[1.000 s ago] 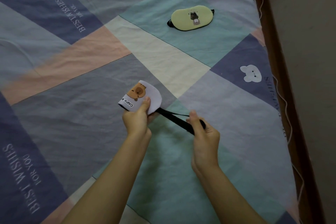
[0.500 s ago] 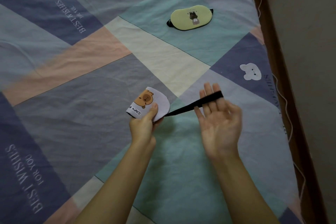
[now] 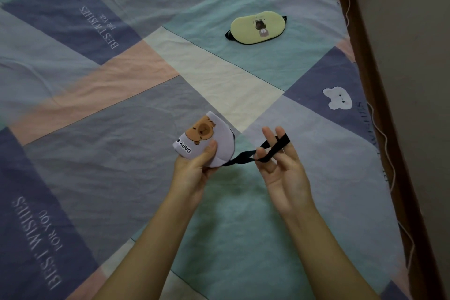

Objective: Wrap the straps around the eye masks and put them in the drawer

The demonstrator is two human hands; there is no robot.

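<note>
Above the patchwork bedsheet (image 3: 102,129), a left hand (image 3: 194,168) grips a folded lilac capybara-print eye mask (image 3: 207,139) while the straight-fingered right hand (image 3: 282,168) stretches its black elastic strap (image 3: 270,148), which could slip off and spring back.

Bare left hand (image 3: 194,170), right hand (image 3: 282,173); forearms unsleeved, no jewellery
</note>
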